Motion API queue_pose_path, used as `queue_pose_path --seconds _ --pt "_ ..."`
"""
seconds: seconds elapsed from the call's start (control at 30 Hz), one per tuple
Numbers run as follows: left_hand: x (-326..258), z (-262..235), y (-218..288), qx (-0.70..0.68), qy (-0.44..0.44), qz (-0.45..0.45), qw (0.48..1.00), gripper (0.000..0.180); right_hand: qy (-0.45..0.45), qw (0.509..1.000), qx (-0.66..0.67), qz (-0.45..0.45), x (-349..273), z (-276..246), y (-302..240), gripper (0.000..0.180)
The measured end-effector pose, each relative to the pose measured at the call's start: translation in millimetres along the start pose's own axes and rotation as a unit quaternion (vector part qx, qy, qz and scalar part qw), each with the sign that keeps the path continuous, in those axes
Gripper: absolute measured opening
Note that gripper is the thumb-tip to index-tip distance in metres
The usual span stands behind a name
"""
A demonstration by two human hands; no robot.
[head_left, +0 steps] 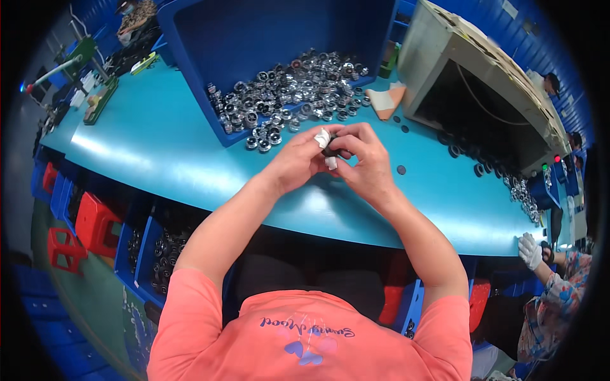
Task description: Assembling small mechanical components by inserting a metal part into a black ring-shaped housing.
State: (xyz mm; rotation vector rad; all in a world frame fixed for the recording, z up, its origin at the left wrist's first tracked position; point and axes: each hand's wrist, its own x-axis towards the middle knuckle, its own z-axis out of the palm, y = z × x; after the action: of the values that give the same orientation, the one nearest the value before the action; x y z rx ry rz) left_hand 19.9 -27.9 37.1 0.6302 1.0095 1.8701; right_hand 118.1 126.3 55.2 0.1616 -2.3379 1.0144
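Above the teal table, my left hand [297, 160] and my right hand [366, 160] meet with their fingers closed on a small black round part [330, 150]. Most of that part is hidden by the fingers. White wrapping [322, 138] shows at my left thumb, and another white bit [331, 163] is at my right thumb. Just beyond my hands, a pile of small shiny, clear-and-black wheel-shaped parts [286, 92] spills out of a blue bin [219, 120] lying on its side. A loose black disc [401, 169] rests right of my right hand.
A beige open-fronted box [422, 70] stands at the right, with black rings [480, 168] and more shiny parts [524, 197] before it. An orange-and-white piece [386, 101] lies beside the bin. A co-worker's white-gloved hand [529, 251] is far right. A green bench tool [101, 101] stands left.
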Motion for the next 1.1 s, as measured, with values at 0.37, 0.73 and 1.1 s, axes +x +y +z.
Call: queue_pose_path --seconds 0.37,0.73,1.1 --pt "-0.7 -54.5 -8.4 -0.186 -0.019 0.043 0.981 0.051 0.019 0.982 -0.187 0.012 43.4 50.8 89.4 0.039" --pt "-4.0 -54.4 -7.3 -0.180 -0.017 0.042 0.983 0.049 0.045 0.982 -0.180 0.032 42.7 64.6 98.7 0.025" --pt "-2.1 -55.3 -9.9 -0.155 0.011 0.048 0.987 0.046 0.025 0.983 -0.183 0.019 37.5 58.0 99.5 0.018"
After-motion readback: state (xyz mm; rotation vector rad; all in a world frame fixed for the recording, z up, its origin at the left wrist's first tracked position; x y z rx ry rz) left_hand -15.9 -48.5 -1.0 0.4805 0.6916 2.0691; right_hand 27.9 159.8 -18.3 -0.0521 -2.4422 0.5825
